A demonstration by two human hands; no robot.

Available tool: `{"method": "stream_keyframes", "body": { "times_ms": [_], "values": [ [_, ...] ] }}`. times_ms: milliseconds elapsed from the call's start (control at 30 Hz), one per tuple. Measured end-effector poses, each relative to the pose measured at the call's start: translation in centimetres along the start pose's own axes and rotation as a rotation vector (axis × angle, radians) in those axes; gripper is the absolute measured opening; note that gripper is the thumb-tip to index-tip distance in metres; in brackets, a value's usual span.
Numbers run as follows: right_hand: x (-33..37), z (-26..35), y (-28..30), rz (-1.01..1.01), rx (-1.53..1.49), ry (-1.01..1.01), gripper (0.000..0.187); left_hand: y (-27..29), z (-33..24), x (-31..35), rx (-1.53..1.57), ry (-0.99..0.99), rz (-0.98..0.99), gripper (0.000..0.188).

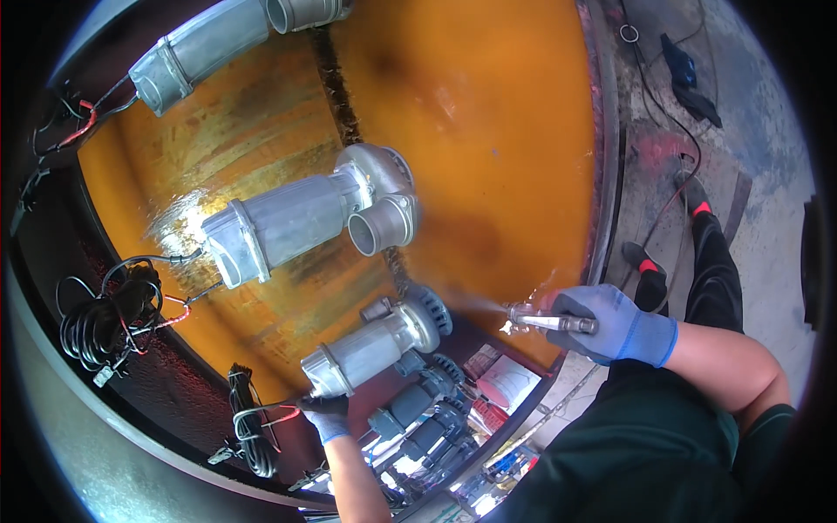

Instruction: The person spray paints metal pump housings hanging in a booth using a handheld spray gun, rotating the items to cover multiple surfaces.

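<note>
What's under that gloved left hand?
The left hand is at the lower end of a silver pump, with a cable leading off to its left. Whatever its fingers cover, including any cable joint there, can't be seen.

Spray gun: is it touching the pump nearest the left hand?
Apart. The head view shows a misty gap between the spray gun and the silver pump.

No lettering, labels, numbers or signs legible on grey metal pumps (292, 218) or spray gun (551, 322).
</note>
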State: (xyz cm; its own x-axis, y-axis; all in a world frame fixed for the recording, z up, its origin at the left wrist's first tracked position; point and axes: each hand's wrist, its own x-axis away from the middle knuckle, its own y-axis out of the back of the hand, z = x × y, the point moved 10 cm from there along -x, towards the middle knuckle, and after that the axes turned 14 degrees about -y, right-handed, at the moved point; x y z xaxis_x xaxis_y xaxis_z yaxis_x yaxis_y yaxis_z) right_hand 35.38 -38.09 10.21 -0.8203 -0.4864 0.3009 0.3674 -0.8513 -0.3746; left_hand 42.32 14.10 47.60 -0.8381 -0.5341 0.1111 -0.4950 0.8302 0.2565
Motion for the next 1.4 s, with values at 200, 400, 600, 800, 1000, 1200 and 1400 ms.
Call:
{"method": "stream_keyframes", "body": {
  "times_ms": [200, 400, 600, 800, 1000, 1200, 1400],
  "values": [
    [0.4, -0.6, -2.1, 0.174, 0.084, 0.014, 0.029, -2.3, -1.5, 5.8, -0.102, -0.185, -0.356, 0.084],
    [-1.4, -3.5, -1.4, 0.028, -0.082, -0.077, 0.033, 4.1, -1.3, 5.8, -0.02, -0.237, -0.408, 0.089],
    [-2.6, -5.1, -1.7, 0.043, -0.136, -0.145, 0.034, 2.8, -0.1, 8.9, -0.004, -0.385, -0.534, 0.081],
    [-4.6, -6.4, -2.0, 0.068, -0.077, -0.079, 0.033, 0.2, 0.1, 7.8, -0.12, -0.213, -0.439, 0.078],
    [-6.6, -5.9, -0.6, 0.061, -0.293, -0.237, 0.03, 5.0, -0.6, 4.1, -0.323, -0.252, -0.191, 0.082],
    [-7.7, -4.9, -3.4, 0.053, -0.174, -0.16, 0.04, 5.5, 1.1, 2.4, -0.05, -0.11, -0.183, 0.069],
    [-8.1, -6.4, -4.7, 0.102, -0.2, -0.176, 0.039, -6.3, 1.9, 4.7, 2.644, 0.991, -0.592, 0.07]
  ]
}}
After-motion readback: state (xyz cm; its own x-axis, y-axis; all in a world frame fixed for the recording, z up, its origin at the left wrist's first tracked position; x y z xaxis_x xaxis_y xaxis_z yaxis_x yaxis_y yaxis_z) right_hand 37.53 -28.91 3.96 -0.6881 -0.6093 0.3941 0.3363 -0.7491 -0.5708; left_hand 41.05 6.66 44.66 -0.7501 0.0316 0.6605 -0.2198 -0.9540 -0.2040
